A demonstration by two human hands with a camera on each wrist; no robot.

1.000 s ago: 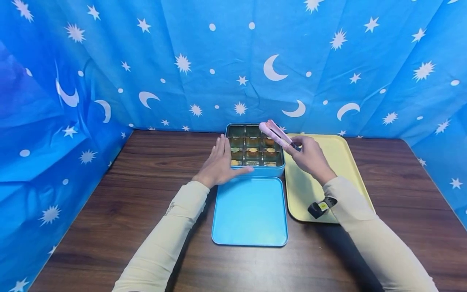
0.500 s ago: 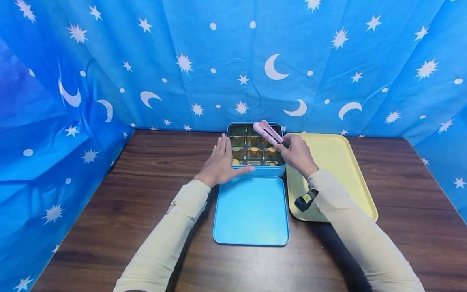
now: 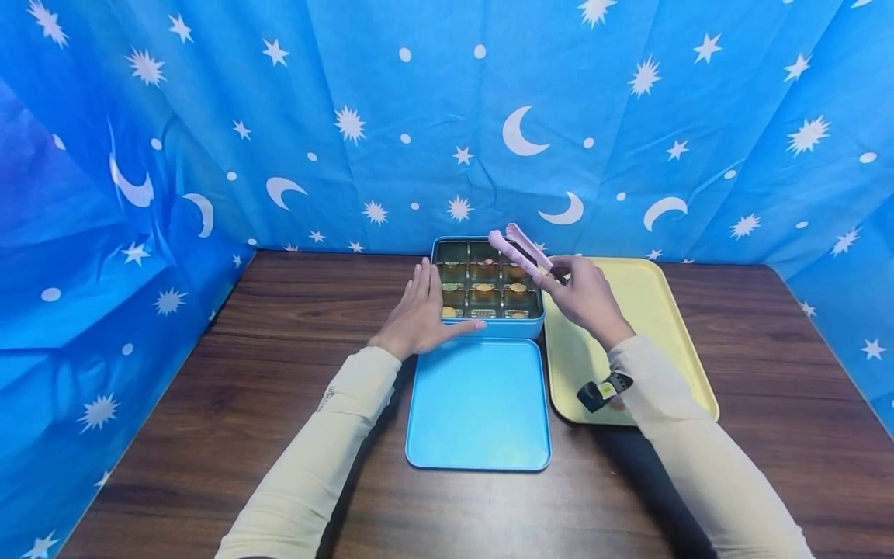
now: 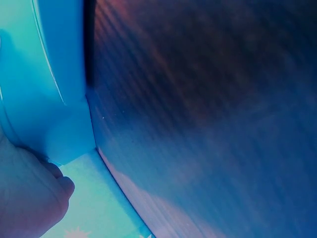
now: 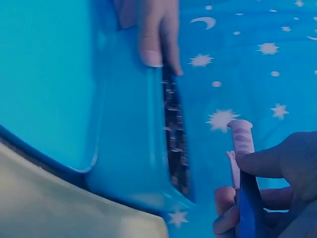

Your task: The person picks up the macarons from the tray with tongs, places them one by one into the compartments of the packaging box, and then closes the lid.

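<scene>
My right hand [image 3: 585, 295] holds pink tongs [image 3: 520, 250] over the back right part of a blue tin [image 3: 489, 328]. The tongs' tips stand apart, with nothing visible between them. Inside the tin a divided insert holds small round pieces, yellow and orange; one yellow piece [image 3: 484, 288] sits in a middle compartment. A pinkish piece [image 3: 487, 263] shows in the back middle compartment. My left hand [image 3: 415, 314] rests against the tin's left side, fingers straight, thumb along the front rim. In the right wrist view, thumb and fingers pinch the tongs [image 5: 242, 141].
A blue lid [image 3: 479, 404] lies flat in front of the tin. To the right is a yellow tray [image 3: 646, 310], partly under my right forearm. A blue curtain [image 3: 419, 101] with moons and stars hangs behind the wooden table [image 3: 279, 349].
The tongs dipped leftward over the tin's back row, then rose back to the right with their tips wider apart. A pinkish piece now shows in the back middle compartment. My left hand stayed put.
</scene>
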